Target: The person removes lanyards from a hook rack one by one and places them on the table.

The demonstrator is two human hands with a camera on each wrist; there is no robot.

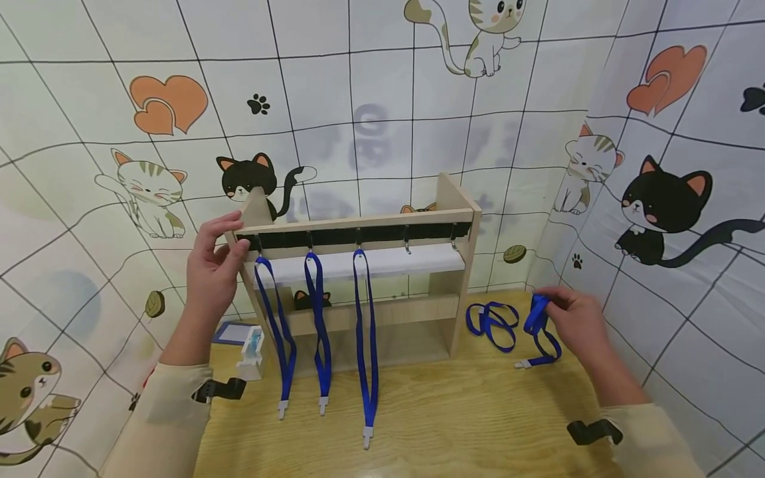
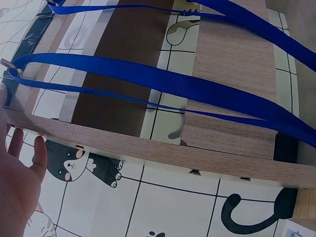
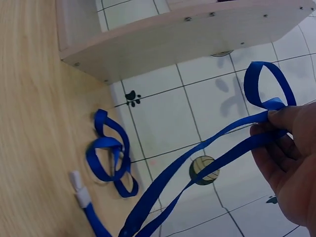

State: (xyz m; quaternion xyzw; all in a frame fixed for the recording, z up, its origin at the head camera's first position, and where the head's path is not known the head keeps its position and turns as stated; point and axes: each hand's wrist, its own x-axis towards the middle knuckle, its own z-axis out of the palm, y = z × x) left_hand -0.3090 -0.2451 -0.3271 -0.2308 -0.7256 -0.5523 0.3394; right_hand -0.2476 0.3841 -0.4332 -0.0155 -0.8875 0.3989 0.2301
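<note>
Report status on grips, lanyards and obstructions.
Right grip holding blue lanyard. Left grip holding rack at upper left. Three lanyards hung, two hooks bare. No obstruction seen.

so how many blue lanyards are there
5: three hanging side by side from the rack, one loose on the table right of it, and one in the right hand.

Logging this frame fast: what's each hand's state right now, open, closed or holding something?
Left hand: closed, gripping the wooden rack at its upper left corner.
Right hand: closed, pinching a blue lanyard.
</note>
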